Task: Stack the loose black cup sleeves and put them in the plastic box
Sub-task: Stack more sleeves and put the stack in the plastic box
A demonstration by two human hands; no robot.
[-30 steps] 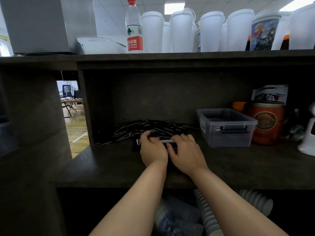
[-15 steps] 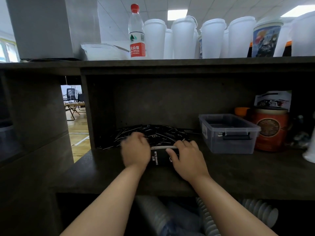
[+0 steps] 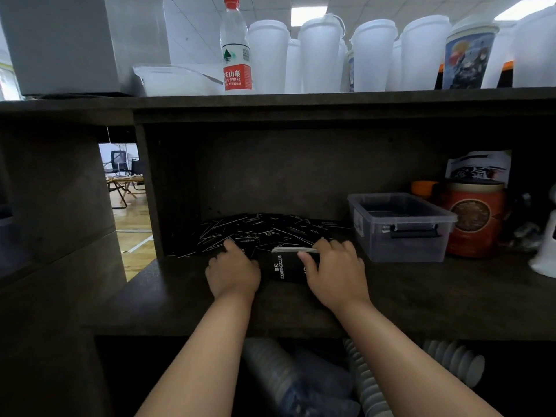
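A heap of loose black cup sleeves (image 3: pixel 258 233) is spread across the dark shelf (image 3: pixel 168 296), towards the back left of the compartment. The left hand (image 3: pixel 233 270) is laid at the heap's near edge with fingers bent onto the sleeves; whether any sleeve is pinched cannot be told. Just beside it, a gathered stack of sleeves (image 3: pixel 284 264) is stood on edge and gripped by the right hand (image 3: pixel 334 270), fingers curled over the top, thumb against the printed face. To the right the plastic box (image 3: pixel 400 227) is set, apart from the stack, with an orange canister (image 3: pixel 475 218) just beyond it
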